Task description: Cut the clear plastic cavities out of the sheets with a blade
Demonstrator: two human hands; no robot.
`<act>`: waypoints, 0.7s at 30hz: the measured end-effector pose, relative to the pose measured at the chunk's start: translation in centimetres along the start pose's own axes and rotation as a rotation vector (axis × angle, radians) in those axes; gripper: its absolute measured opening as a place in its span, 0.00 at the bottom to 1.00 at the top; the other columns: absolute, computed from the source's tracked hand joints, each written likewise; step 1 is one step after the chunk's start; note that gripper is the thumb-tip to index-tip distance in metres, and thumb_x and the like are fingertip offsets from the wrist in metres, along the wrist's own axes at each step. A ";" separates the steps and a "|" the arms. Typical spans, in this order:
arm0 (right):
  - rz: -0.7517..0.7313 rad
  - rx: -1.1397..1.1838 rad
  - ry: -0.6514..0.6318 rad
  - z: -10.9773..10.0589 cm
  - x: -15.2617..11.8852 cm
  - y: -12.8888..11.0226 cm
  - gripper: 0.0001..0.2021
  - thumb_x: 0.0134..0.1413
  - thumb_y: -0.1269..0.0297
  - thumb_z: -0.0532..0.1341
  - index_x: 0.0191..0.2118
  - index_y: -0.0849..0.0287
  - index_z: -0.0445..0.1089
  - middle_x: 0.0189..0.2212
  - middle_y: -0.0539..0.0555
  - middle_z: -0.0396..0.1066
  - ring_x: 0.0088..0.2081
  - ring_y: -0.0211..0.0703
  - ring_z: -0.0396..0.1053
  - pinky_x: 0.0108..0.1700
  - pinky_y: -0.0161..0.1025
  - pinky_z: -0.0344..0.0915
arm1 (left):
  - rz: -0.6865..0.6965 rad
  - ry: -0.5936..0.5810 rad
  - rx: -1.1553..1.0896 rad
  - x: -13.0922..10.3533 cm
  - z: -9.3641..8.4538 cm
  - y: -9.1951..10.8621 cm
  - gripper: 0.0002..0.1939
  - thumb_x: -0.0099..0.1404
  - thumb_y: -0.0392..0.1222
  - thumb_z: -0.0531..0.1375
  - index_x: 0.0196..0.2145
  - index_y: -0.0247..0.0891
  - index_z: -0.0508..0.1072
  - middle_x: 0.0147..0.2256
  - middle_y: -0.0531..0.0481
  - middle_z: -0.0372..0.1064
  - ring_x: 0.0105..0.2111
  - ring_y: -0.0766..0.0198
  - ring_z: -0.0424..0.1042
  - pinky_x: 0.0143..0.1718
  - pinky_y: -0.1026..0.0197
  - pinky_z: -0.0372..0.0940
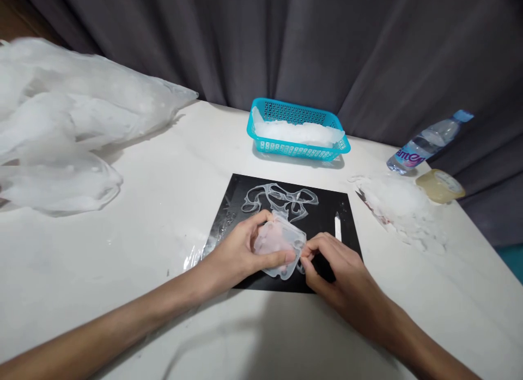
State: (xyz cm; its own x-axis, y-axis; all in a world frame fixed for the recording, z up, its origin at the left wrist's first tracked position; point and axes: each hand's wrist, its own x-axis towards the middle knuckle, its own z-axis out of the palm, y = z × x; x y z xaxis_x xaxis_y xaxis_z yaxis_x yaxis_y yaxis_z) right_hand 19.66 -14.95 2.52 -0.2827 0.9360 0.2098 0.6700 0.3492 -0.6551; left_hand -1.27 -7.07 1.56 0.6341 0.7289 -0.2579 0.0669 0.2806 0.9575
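Forearms [134,320] reach up from the frame's bottom corners. Near the centre, the left hand [241,242] grips a clear plastic piece [281,239] between thumb and fingers, over a black mat [241,192]. The right hand [335,264] has its fingertips drawn together at the piece's right edge; whether they pinch it, I cannot tell. A hard tug there could tear the plastic or pull it from a loose left thumb; a backward swing of the right knuckles could knock the white pen-like tool [338,228].
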 end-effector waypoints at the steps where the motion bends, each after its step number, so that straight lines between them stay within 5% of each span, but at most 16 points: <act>1: -0.028 -0.037 0.014 0.1 0.1 0.0 0.06 0.67 0.73 0.56 0.37 0.56 0.64 0.32 0.50 0.69 0.34 0.42 0.68 0.39 0.39 0.64 | 0.003 -0.015 0.001 0.0 0.0 -0.1 0.17 0.61 0.46 0.72 0.39 0.38 0.69 0.32 0.55 0.71 0.33 0.65 0.70 0.36 0.62 0.66; 5: -0.048 -0.115 0.125 0.0 0.8 1.1 0.07 0.63 0.75 0.57 0.34 0.56 0.64 0.29 0.49 0.69 0.32 0.40 0.67 0.37 0.38 0.62 | -0.011 -0.064 0.010 0.2 -0.3 0.0 0.17 0.60 0.47 0.72 0.38 0.37 0.71 0.30 0.56 0.68 0.29 0.67 0.67 0.32 0.65 0.63; 9: 0.090 -0.206 0.324 -1.0 2.0 2.9 0.06 0.62 0.72 0.60 0.34 0.56 0.64 0.29 0.49 0.70 0.30 0.40 0.68 0.35 0.37 0.62 | -0.084 -0.099 0.102 0.3 -1.1 0.6 0.17 0.58 0.47 0.72 0.35 0.36 0.71 0.28 0.57 0.63 0.27 0.69 0.62 0.27 0.67 0.57; 16: 0.111 -0.083 0.169 -2.4 1.7 3.6 0.04 0.63 0.71 0.59 0.36 0.56 0.67 0.31 0.49 0.70 0.33 0.39 0.68 0.38 0.37 0.64 | -0.043 -0.140 0.146 0.2 -1.5 1.2 0.16 0.63 0.49 0.70 0.39 0.36 0.73 0.31 0.56 0.65 0.30 0.68 0.63 0.31 0.67 0.58; 21: 0.064 0.088 0.073 -3.0 1.2 2.8 0.07 0.65 0.71 0.60 0.46 0.54 0.68 0.41 0.51 0.70 0.43 0.42 0.70 0.47 0.39 0.67 | -0.058 -0.140 0.127 0.2 -1.5 1.4 0.15 0.66 0.51 0.68 0.37 0.36 0.73 0.30 0.56 0.68 0.30 0.68 0.66 0.31 0.67 0.59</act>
State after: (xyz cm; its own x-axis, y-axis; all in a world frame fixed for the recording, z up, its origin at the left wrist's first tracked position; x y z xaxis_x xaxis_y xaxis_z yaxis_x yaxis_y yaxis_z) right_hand 23.27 -12.68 3.08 -0.1886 0.9581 0.2157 0.6215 0.2865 -0.7292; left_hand -2.18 -5.55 2.67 0.7266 0.6173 -0.3015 0.1977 0.2324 0.9523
